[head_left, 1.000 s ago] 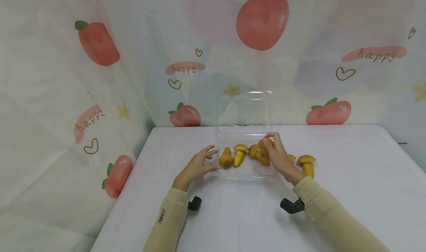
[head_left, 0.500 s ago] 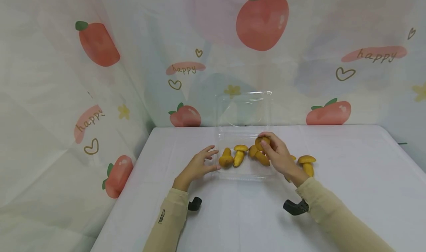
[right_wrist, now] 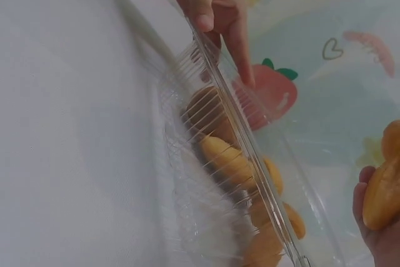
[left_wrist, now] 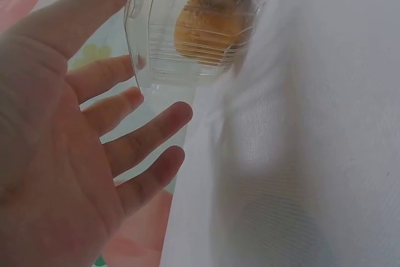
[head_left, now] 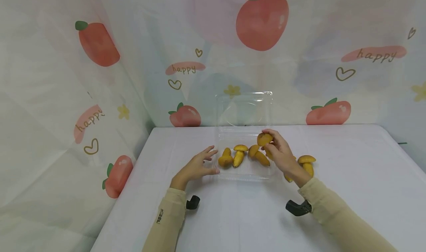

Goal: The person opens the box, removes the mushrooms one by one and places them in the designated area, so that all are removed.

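My right hand (head_left: 282,154) grips a yellow-brown mushroom (head_left: 264,139) above the right side of a clear plastic box (head_left: 244,173). In the right wrist view, only part of that mushroom (right_wrist: 382,195) shows at the right edge. Inside the box lie a mushroom (head_left: 225,160) with its cap toward me, another mushroom (head_left: 239,156) with its cap away from me, and a slanted mushroom (head_left: 259,156). My left hand (head_left: 195,167) is at the box's left side, fingers spread, thumb and fingertips at its rim (left_wrist: 132,48).
The box's transparent lid (head_left: 244,109) stands raised at the back, near the printed curtain. Right of the box, a mushroom (head_left: 307,165) stands on the white tablecloth (head_left: 239,215). A further mushroom (head_left: 288,178) is partly hidden behind my right wrist.
My right hand first dips left with its mushroom, then rises a little back and right, and the mushroom's cap turns upward. The left hand shifts very slightly at the box's side.
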The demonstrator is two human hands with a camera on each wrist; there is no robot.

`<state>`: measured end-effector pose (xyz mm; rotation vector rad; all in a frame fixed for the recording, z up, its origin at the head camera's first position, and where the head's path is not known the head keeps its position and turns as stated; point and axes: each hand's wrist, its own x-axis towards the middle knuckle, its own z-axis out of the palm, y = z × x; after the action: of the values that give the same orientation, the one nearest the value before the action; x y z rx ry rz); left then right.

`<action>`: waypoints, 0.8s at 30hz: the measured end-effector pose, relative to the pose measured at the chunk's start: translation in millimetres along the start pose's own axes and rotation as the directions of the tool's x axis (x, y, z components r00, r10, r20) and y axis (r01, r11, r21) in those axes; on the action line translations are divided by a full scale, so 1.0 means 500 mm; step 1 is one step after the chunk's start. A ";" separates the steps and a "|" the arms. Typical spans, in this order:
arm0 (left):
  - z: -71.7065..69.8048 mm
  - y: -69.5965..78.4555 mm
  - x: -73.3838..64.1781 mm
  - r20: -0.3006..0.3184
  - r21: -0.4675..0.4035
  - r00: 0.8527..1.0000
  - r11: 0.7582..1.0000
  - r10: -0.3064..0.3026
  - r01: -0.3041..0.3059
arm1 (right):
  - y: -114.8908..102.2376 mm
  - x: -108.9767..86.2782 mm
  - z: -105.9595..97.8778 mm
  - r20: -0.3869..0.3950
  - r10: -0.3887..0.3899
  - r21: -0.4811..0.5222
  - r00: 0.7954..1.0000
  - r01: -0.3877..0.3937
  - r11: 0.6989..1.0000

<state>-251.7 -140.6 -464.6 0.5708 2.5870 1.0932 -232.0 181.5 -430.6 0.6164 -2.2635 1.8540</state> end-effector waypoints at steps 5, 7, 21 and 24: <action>0.002 0.003 0.000 -0.020 0.000 1.000 1.000 -0.010 0.010 | 0.005 -0.003 -0.004 0.006 -0.016 -0.014 1.000 0.016 1.000; 0.003 0.005 0.000 -0.031 0.004 0.999 1.000 -0.008 0.008 | 0.007 -0.003 -0.007 0.007 -0.022 -0.028 1.000 0.023 0.999; 0.014 0.013 0.004 -0.094 0.105 0.995 0.993 -0.038 0.048 | 0.007 -0.013 -0.029 -0.011 -0.044 -0.102 0.999 0.042 0.994; 0.014 0.015 0.004 -0.097 0.114 0.995 0.992 -0.038 0.049 | 0.011 -0.016 -0.037 -0.025 -0.067 -0.114 0.997 0.064 0.991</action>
<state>-248.7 -130.5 -464.0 0.4970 2.7450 0.9837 -229.6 202.1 -434.5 0.6338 -2.2820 1.6803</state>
